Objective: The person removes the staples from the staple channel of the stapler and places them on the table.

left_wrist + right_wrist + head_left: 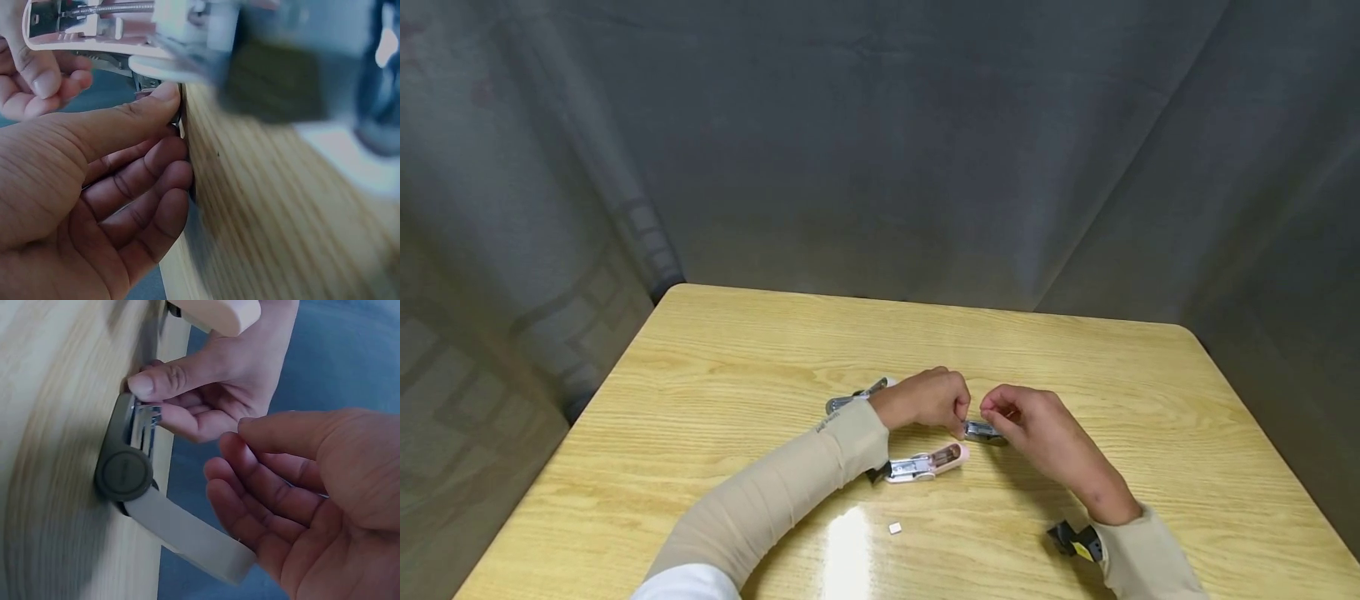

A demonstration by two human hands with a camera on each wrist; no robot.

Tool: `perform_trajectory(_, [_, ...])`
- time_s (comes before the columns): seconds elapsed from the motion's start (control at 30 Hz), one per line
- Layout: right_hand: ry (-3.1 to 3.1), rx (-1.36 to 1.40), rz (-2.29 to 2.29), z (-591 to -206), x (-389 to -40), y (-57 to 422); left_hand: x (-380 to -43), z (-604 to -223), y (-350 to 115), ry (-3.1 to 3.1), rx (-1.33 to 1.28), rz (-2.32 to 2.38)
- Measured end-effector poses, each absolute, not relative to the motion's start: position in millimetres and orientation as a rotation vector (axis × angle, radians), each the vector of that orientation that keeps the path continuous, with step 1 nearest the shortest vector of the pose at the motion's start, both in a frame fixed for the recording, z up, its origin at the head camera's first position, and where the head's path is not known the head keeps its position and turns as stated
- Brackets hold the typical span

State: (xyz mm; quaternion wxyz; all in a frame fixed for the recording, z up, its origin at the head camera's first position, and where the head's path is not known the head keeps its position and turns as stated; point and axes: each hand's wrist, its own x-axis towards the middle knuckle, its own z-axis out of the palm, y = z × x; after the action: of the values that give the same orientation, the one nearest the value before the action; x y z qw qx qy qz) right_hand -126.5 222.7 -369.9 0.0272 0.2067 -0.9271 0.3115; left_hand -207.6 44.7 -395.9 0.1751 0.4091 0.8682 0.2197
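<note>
A grey stapler (pixel 125 472) stands on the table with its light top arm swung wide open, metal staple channel showing. Its front end is pinched between thumb and fingers of my left hand (pixel 934 398). Close to the stapler's opened side is my right hand (pixel 1037 425), fingers curled and thumb tip meeting the forefinger; nothing shows between them. In the left wrist view, my left hand (pixel 119 169) has its thumb along the stapler's end, and a pink stapler (pixel 94 31), opened too, lies nearby. The head view shows that pink stapler (pixel 928 463) just in front of my left hand.
Another opened stapler (pixel 859 395) lies behind my left wrist, partly hidden by it. A small white piece (pixel 895 527) is on the wooden table (pixel 760 350) nearer to me. Grey curtains (pixel 880 167) hang behind the table.
</note>
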Motion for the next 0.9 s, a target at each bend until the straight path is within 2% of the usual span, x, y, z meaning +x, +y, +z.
perform_trajectory(0.9, [-3.008, 0.623, 0.707, -379.6, -127.4, 219.1, -207.3, -391.2, 48.8, 2.499, 1.171, 0.523])
